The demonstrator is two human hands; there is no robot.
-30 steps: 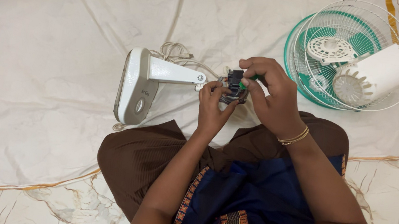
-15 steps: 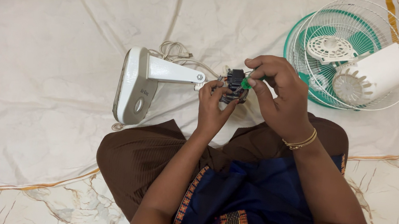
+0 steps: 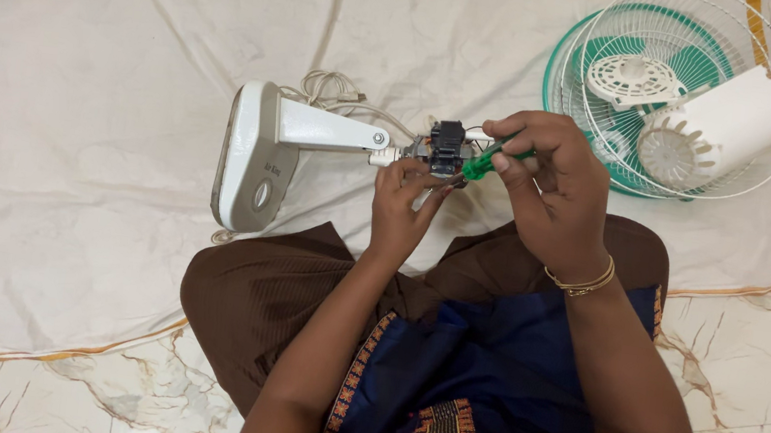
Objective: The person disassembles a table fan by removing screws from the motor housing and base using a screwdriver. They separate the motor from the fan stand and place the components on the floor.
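Above the lap, left hand [image 3: 405, 199] pinches the dark motor block [image 3: 445, 147] from below, grip closed. Right hand [image 3: 552, 194] closed on green screwdriver [image 3: 482, 163], tip angled left into block. Fan stand [image 3: 291, 140] lies on white cloth [image 3: 128, 64], long axis left-right, base leftward. Farther right: fan guard [image 3: 680, 87], white motor cover [image 3: 720, 127].

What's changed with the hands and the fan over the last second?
The right hand has drawn back a little, so the green screwdriver it holds now shows, its tip at the dark motor part. The left hand still steadies that part from below. The fan stand, the grilles and the white housing have not moved.
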